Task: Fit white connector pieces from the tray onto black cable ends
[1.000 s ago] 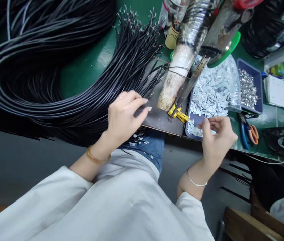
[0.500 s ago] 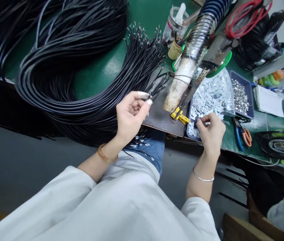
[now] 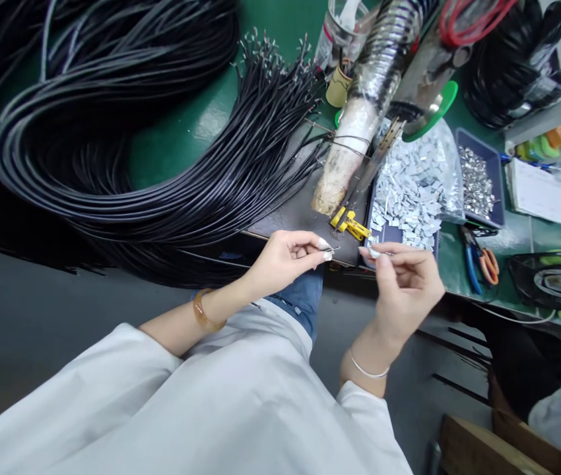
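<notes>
Left hand [image 3: 283, 264]: from my end, its thumb and index are together on a dark wire end [image 3: 330, 249]. The tip projects past the fingertips toward 3 o'clock, probably to leave it exposed.
Right hand [image 3: 406, 284]: I read its thumb and index as closed on a small pale piece [image 3: 374, 253], held forward at 9 o'clock of the palm, perhaps so the fingers don't cover it; its exact shape I can't tell.
Black cable bundle [image 3: 176, 204]: sweeps from 9 round to 11 o'clock of the hands, loose ends fanned, likely to keep single ends easy for my left side to pick.
Pale-piece tray [image 3: 392, 234]: 1 to 2 o'clock of the hands, close by the right hand, which suits short reaches.
Yellow clip [image 3: 352, 225]: 12 o'clock, between bundle and tray.
Metal-parts tray [image 3: 498, 198]: 2 o'clock, farther out.
Pliers [image 3: 479, 260]: 3 o'clock, lying aside within reach.
Change, left: half a second ago I had this hand higher, toward 11 o'clock; now it is lower, over the bench's front edge.
Change, right: it was fingering the tray's contents; now it is out, and the two pinches nearly meet.
</notes>
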Demonstrator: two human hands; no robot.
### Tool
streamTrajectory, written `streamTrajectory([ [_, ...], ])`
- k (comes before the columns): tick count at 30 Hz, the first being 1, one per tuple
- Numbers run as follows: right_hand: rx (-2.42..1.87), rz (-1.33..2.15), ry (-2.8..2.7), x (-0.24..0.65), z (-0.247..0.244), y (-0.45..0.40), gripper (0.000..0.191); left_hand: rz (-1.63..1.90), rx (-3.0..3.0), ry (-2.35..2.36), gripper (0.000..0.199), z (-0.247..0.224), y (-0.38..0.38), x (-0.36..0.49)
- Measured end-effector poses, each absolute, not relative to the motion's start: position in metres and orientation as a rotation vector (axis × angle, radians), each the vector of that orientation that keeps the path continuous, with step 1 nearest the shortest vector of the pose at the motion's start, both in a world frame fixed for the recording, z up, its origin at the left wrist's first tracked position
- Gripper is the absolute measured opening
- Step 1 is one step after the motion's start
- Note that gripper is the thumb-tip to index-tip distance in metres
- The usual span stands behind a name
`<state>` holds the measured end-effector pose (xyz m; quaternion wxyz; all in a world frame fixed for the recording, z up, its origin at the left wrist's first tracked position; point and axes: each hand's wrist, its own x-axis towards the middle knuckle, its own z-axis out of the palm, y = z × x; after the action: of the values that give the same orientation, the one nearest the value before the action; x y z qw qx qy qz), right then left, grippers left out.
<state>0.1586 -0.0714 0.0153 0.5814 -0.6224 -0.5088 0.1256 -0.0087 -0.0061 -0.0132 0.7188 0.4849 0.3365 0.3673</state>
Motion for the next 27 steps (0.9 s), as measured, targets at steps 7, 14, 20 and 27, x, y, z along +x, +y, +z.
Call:
streamTrajectory([
  [7, -1.406, 0.345, -1.310, 0.140, -0.004, -0.065, 0.005, 0.767, 1.245, 0.640, 0.034, 0.000, -0.002, -0.011],
  [14, -1.314, 0.616, -1.267, 0.144, -0.009, -0.060, 0.007, 0.601, 1.182, 0.576, 0.038, 0.004, 0.003, -0.015],
  [20, -1.275, 0.663, -1.305, 0.148, -0.011, -0.060, 0.007, 0.518, 1.159, 0.506, 0.047, 0.009, 0.009, -0.018],
  [27, -1.368, 0.346, -1.572, 0.153, -0.001, -0.066, 0.017, 0.519, 1.199, 0.565, 0.034, 0.001, 0.007, -0.018],
])
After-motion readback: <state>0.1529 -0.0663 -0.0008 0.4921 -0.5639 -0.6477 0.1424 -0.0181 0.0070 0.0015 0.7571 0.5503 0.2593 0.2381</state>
